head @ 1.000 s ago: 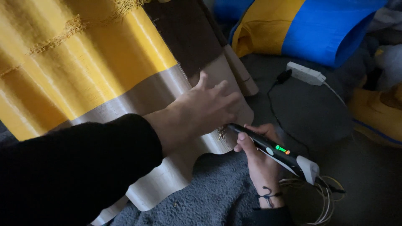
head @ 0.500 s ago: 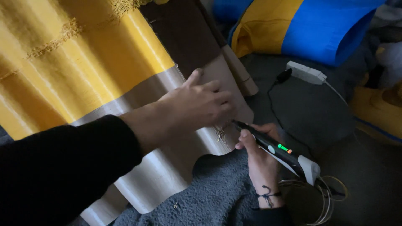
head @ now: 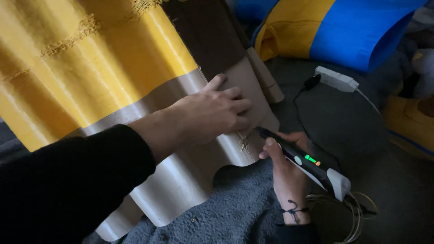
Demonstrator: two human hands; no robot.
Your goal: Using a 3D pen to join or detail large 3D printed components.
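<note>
- Head view: the left hand [head: 212,115] lies flat, fingers spread, on the cream band of a wavy panel [head: 113,86] striped yellow, cream and brown; a moment ago it sat slightly further right, so it has slid back along the band, baring the spot being worked.
- The right hand [head: 287,169] is closed around a black pen-shaped tool [head: 300,158] with a green light, tip touching the panel's lower right edge, as before.
- The panel rests on a grey fleece blanket [head: 244,208].
- A white power adapter [head: 337,79] lies well apart, near a blue and yellow bag [head: 343,31].
</note>
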